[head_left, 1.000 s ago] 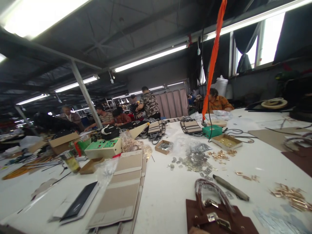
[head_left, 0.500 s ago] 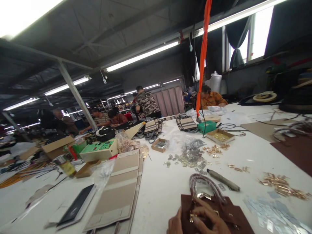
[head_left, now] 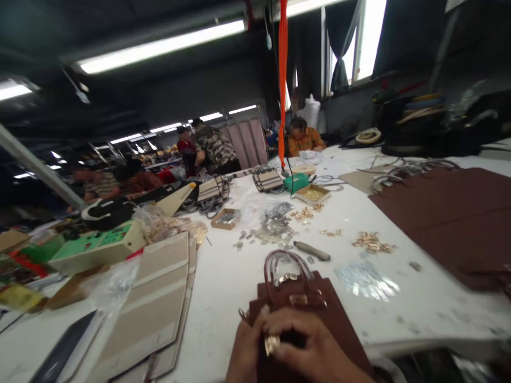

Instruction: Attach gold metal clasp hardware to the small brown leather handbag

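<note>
A brown handbag (head_left: 339, 330) lies at the near edge of the white table, its two arched handles (head_left: 275, 260) pointing away from me. Gold fittings (head_left: 298, 300) sit on its upper part. My right hand (head_left: 305, 338) is closed over the bag, thumb and fingers at a shiny gold metal clasp (head_left: 272, 344). Close beside it, my left hand (head_left: 248, 343) grips the bag's left side, its fingertips near the same clasp. What lies under the left fingers is hidden. A gold ring (head_left: 242, 315) sticks out at the bag's left edge.
Beyond the bag are loose metal plates (head_left: 275, 229), a dark rod-like tool (head_left: 312, 250), gold fittings (head_left: 373, 242) and pale plates (head_left: 367, 279). Stacked beige panels (head_left: 147, 303) lie left, brown bag pieces (head_left: 447, 213) right. A person in orange (head_left: 305, 139) sits at the far end.
My view has swung right and down, showing more of the bag and the brown pieces. Both hands have come closer together, lower on the bag, around the gold clasp.
</note>
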Motion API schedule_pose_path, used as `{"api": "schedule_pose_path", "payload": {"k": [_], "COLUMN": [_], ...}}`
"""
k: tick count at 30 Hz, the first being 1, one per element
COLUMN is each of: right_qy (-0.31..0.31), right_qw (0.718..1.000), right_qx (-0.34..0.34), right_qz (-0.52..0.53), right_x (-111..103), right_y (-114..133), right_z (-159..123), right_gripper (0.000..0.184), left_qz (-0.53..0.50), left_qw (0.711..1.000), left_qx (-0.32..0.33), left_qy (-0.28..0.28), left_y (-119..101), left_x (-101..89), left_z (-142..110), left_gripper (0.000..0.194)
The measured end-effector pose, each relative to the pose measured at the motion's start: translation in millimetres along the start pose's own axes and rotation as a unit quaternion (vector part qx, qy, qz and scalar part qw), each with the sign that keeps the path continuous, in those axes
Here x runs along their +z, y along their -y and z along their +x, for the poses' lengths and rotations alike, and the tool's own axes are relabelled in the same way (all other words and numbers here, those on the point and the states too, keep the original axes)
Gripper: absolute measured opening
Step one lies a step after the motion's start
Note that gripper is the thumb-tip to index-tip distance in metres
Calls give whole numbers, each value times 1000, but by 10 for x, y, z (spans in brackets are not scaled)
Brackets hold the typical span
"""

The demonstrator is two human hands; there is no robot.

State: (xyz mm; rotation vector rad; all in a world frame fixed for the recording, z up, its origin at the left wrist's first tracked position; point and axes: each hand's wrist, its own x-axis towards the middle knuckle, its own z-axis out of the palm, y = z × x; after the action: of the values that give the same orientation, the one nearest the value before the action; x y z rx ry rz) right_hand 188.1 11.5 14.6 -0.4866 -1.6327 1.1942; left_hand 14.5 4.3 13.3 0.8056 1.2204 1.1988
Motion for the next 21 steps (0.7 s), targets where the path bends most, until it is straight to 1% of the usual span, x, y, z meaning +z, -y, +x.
{"api": "schedule_pose_path", "payload": {"k": [1,3,6,8,10,15,21], "right_qy": [-28,-79,-107,-105,-84,-24,34], "right_qw": [998,984,958,944,936,920,903], "right_qx": [58,114,155,160,143,70,62], "right_qz": [-29,-111,-216,-268,-310,-386,-424], "right_x": [-106,-349,-667,-785,-830,-823,-875], "right_y": [62,89,-47,-139,-180,-193,-269], "right_z": [-57,-154,-250,-276,-268,-171,-92], "right_gripper": [22,20,19,19,19,22,25], "left_qz": [-28,-129,-231,-276,-304,-330,-364], "left_qw": [999,985,947,923,910,900,881], "left_qx": [-23,-100,-191,-226,-231,-208,-203], "left_qy": [13,57,116,145,162,196,224], "left_y": [26,94,200,253,290,370,436], "left_x": [36,77,47,-5,-51,-102,-129], "left_z": [-17,-18,80,165,233,319,362], "left_gripper": [47,53,48,46,45,46,53]}}
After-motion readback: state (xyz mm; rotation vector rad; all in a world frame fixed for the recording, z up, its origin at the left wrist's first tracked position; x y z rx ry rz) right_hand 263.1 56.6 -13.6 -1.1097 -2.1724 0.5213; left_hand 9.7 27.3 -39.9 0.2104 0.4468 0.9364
